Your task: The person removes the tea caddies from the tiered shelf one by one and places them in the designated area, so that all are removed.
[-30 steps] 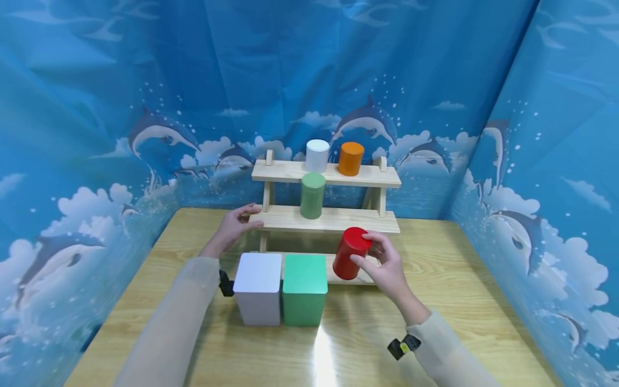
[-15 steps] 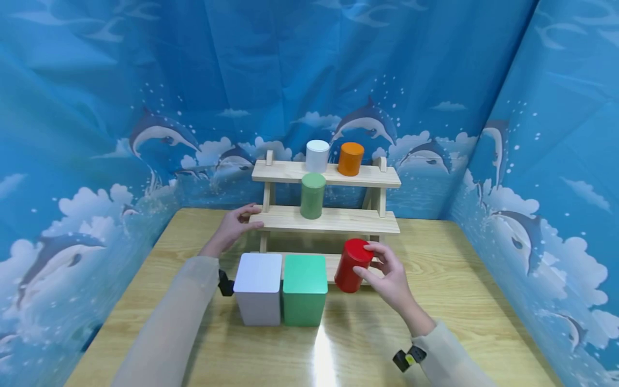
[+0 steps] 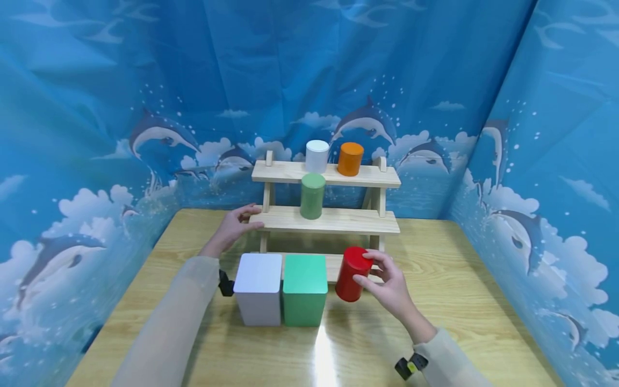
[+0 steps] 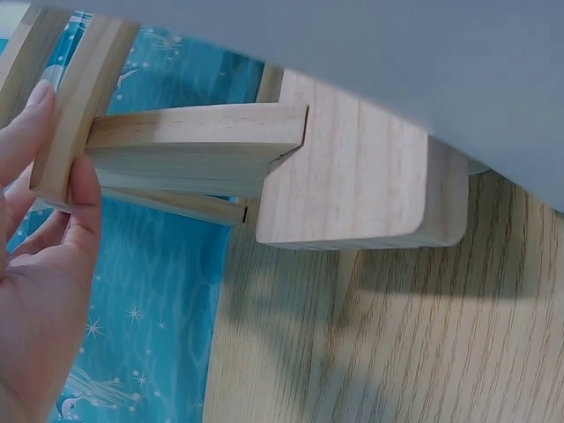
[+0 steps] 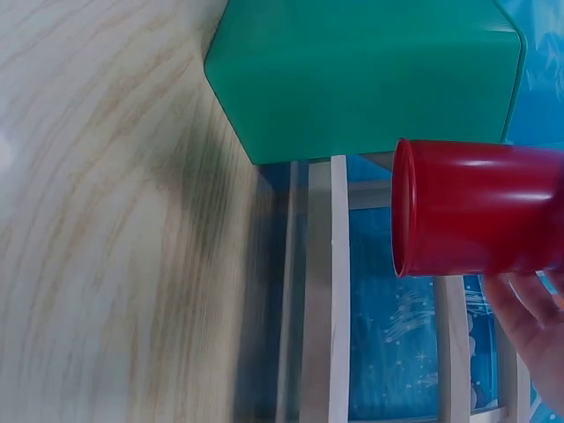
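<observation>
My right hand (image 3: 390, 287) grips a red cylindrical canister (image 3: 351, 277) by its upper part, thumb on the near side. The canister leans slightly, in front of the wooden three-tier shelf's (image 3: 355, 219) bottom board and right of a green box (image 3: 304, 293). In the right wrist view, the red canister's (image 5: 480, 207) lower end hangs above the table, clear of the green box (image 5: 370, 88). At the shelf's left side, my left hand (image 3: 229, 230) pinches the end of the middle board; the left wrist view shows thumb and fingers around that board (image 4: 75, 115).
A pale grey box (image 3: 258, 290) stands left of the green one, both before the bottom board. On the middle board is a green canister (image 3: 312, 196). A white canister (image 3: 317, 156) and an orange one (image 3: 350, 159) occupy the top board. Dolphin-print curtains (image 3: 290, 64) surround the wooden table (image 3: 435, 269).
The red canister has come down and toward me in my right hand, from over the bottom board to in front of it. My left hand has stayed at the shelf.
</observation>
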